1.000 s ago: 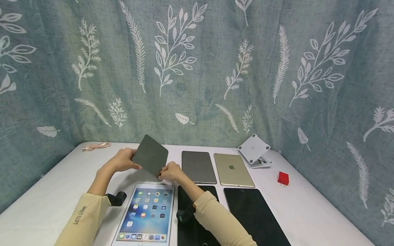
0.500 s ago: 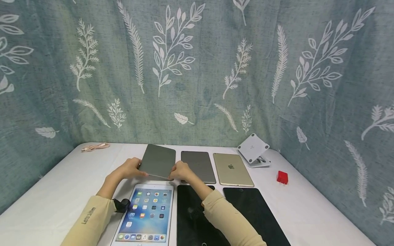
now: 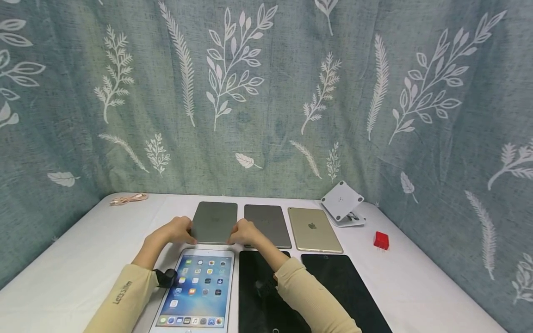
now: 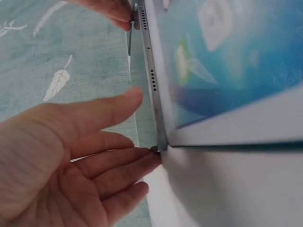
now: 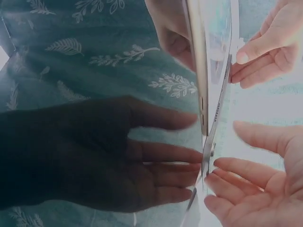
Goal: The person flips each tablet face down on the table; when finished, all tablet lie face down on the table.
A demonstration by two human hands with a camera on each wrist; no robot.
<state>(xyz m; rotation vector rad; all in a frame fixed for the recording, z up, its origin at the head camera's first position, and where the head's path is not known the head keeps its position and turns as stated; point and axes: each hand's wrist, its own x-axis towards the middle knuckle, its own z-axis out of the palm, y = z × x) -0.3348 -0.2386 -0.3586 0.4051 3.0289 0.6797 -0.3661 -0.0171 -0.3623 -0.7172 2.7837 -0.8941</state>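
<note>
A dark green tablet (image 3: 215, 223) lies back up in the rear row, its near edge facing me. My left hand (image 3: 179, 231) is at its near left corner. In the left wrist view, that hand's (image 4: 80, 161) fingertips meet the corner of a metal tablet edge (image 4: 151, 78) with speaker holes, thumb apart from it. My right hand (image 3: 243, 232) touches the near right corner; in the right wrist view this hand (image 5: 258, 177) has extended fingers at a thin edge, thumb apart. In front lies a white tablet (image 3: 195, 289) with its screen lit.
A grey tablet (image 3: 268, 225) and a gold tablet (image 3: 315, 230) continue the rear row. Two black-screened tablets, one under my right forearm and one (image 3: 339, 286) to its right, lie in front. A metal stand (image 3: 343, 203), red charger (image 3: 381, 240) and coiled cable (image 3: 128, 199) sit farther out.
The dark green tablet was held up tilted, then lowered, and now lies flat beside the grey tablet. Both hands moved right and down with it, and their grip has loosened.
</note>
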